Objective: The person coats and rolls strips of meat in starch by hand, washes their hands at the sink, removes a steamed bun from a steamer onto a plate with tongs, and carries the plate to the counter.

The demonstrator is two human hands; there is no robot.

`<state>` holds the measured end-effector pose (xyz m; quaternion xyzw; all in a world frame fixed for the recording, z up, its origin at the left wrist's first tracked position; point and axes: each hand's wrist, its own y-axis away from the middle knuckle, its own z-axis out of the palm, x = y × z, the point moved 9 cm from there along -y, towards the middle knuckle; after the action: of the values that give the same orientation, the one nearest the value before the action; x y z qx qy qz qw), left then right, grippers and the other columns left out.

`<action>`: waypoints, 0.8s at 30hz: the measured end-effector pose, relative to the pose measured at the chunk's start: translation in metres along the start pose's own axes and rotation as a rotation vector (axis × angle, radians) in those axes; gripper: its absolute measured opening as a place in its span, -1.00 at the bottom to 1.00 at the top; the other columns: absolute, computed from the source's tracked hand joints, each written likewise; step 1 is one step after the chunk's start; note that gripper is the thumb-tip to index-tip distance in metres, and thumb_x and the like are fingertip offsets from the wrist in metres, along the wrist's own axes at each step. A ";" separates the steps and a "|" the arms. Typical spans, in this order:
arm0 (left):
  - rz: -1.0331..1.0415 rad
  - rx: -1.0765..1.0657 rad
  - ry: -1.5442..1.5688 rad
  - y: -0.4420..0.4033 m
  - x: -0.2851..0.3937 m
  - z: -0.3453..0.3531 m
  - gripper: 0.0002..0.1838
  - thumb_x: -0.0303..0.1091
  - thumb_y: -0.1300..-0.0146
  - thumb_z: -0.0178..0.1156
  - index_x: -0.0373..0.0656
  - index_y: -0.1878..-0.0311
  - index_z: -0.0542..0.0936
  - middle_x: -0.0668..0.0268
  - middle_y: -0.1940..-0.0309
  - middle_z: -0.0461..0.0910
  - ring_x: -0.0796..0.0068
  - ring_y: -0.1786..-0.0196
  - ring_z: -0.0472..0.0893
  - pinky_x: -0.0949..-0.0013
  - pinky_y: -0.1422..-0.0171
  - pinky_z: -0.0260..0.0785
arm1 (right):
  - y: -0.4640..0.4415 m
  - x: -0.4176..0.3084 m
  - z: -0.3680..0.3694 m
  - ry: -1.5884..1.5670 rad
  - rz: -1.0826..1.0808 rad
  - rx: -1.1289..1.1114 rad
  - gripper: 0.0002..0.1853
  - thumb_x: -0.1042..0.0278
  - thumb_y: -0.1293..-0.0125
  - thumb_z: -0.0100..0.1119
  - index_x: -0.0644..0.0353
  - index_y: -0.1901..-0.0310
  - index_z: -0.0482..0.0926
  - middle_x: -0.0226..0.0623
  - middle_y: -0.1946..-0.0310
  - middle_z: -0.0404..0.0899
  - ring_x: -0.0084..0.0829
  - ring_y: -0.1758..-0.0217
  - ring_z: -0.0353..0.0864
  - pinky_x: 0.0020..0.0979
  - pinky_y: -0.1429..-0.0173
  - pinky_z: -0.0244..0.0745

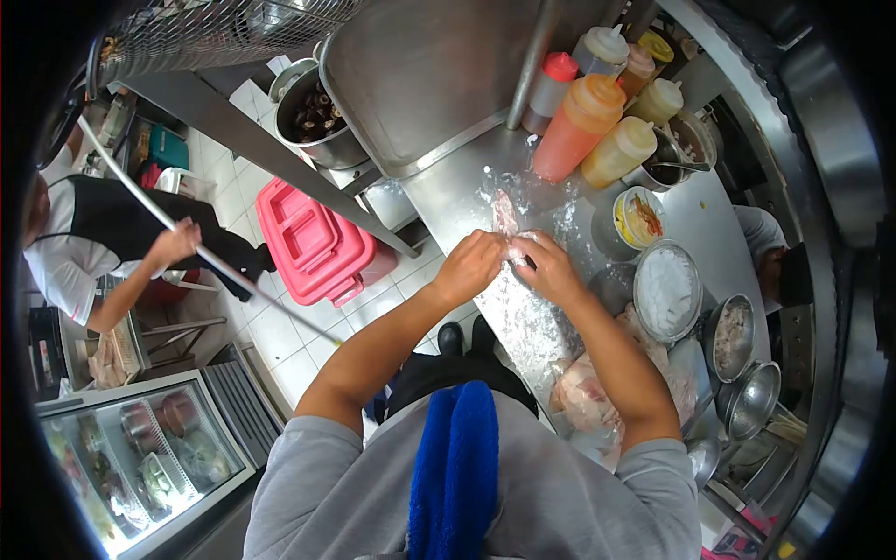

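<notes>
Both my hands meet over the floured steel counter [527, 322]. My left hand [473, 268] has its fingers curled at the near end of a strip of pale, floured raw meat [505, 213], which points away from me. Beside it, almost touching, my right hand [549, 271] is closed in a pinch on the same meat. Under my right forearm lie larger pieces of raw meat [586, 392], partly in clear plastic. A metal bowl of white powder [667, 290] stands to the right of my right forearm.
Sauce bottles [581, 126] and a tub with yellow and red food [639, 217] stand at the back right. More metal bowls [749, 401] line the right side. A pink lidded bin [313, 243] is on the floor at left, near another person [121, 233] holding a long pole.
</notes>
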<state>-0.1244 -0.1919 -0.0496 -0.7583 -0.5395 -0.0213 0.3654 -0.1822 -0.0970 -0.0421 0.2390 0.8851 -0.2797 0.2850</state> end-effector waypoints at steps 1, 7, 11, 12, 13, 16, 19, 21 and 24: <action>-0.029 -0.012 0.022 0.004 0.003 -0.001 -0.58 -0.56 0.12 0.25 -0.25 0.08 0.47 0.19 0.15 0.51 0.17 0.11 0.49 0.27 -0.01 0.39 | 0.003 -0.002 0.001 -0.030 0.018 -0.028 -0.58 0.56 0.04 0.23 0.14 0.05 0.49 -0.15 0.21 0.47 -0.08 0.18 0.52 -0.23 0.12 0.48; -0.084 -0.017 0.077 0.020 0.017 -0.010 -0.63 -0.55 0.11 0.24 -0.22 0.14 0.48 0.18 0.12 0.52 0.19 0.15 0.51 0.25 0.10 0.41 | 0.016 -0.007 0.007 -0.119 0.124 -0.160 -0.64 0.53 0.00 0.21 0.17 0.08 0.54 -0.16 0.24 0.48 -0.14 0.19 0.54 -0.27 0.12 0.48; -0.095 -0.013 -0.043 0.016 0.026 -0.025 -0.63 -0.51 0.10 0.27 -0.21 0.13 0.49 0.19 0.01 0.48 0.21 0.12 0.50 0.25 0.10 0.39 | 0.011 0.004 0.014 -0.115 0.208 -0.268 -0.67 0.51 -0.05 0.18 0.19 0.08 0.56 -0.13 0.20 0.48 -0.15 0.18 0.54 -0.31 0.10 0.47; -0.049 -0.017 -0.105 0.014 0.029 -0.026 -0.63 -0.50 0.09 0.26 -0.21 0.12 0.49 0.20 -0.03 0.46 0.23 0.10 0.49 0.26 0.09 0.39 | 0.008 0.007 0.014 -0.114 0.210 -0.266 -0.67 0.51 -0.05 0.18 0.19 0.08 0.56 -0.13 0.20 0.48 -0.15 0.18 0.54 -0.31 0.10 0.47; -0.004 -0.020 -0.167 0.013 0.031 -0.026 -0.63 -0.49 0.07 0.26 -0.21 0.11 0.49 0.21 -0.06 0.43 0.25 0.09 0.48 0.27 0.08 0.38 | 0.007 0.012 0.017 -0.141 0.228 -0.284 -0.68 0.51 -0.07 0.17 0.20 0.07 0.56 -0.12 0.20 0.47 -0.14 0.17 0.53 -0.32 0.09 0.46; 0.043 -0.071 -0.146 0.014 0.027 -0.013 -0.62 -0.49 0.05 0.25 -0.23 0.07 0.50 0.23 -0.03 0.45 0.29 0.07 0.46 0.31 0.07 0.37 | 0.003 0.025 0.021 -0.169 0.258 -0.323 -0.67 0.52 -0.10 0.15 0.21 0.04 0.54 -0.09 0.17 0.47 -0.13 0.14 0.53 -0.34 0.06 0.44; 0.024 -0.024 -0.179 0.010 0.024 -0.010 -0.60 -0.49 0.04 0.24 -0.25 0.04 0.51 0.23 0.00 0.46 0.29 0.08 0.46 0.31 0.06 0.37 | -0.001 0.027 0.022 -0.259 0.287 -0.308 -0.64 0.53 -0.11 0.13 0.21 0.00 0.51 -0.08 0.14 0.48 -0.14 0.11 0.53 -0.35 0.03 0.43; 0.017 -0.010 -0.156 0.007 0.022 -0.009 -0.59 -0.49 0.05 0.25 -0.26 0.04 0.51 0.22 0.02 0.47 0.27 0.09 0.46 0.31 0.06 0.38 | -0.004 0.024 0.019 -0.347 0.304 -0.272 -0.63 0.53 -0.11 0.13 0.21 -0.02 0.49 -0.08 0.12 0.48 -0.14 0.09 0.54 -0.35 0.02 0.43; -0.021 0.004 -0.091 0.005 0.016 -0.008 -0.58 -0.49 0.07 0.26 -0.28 0.05 0.52 0.21 0.06 0.49 0.24 0.12 0.47 0.31 0.06 0.40 | 0.009 0.035 0.020 -0.362 0.512 -0.212 -0.58 0.53 -0.08 0.17 0.19 -0.04 0.47 -0.07 0.08 0.49 -0.13 0.04 0.53 -0.33 -0.02 0.43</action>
<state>-0.1107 -0.1846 -0.0397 -0.7520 -0.5637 0.0104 0.3415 -0.1947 -0.0934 -0.0813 0.3693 0.7555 -0.1430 0.5219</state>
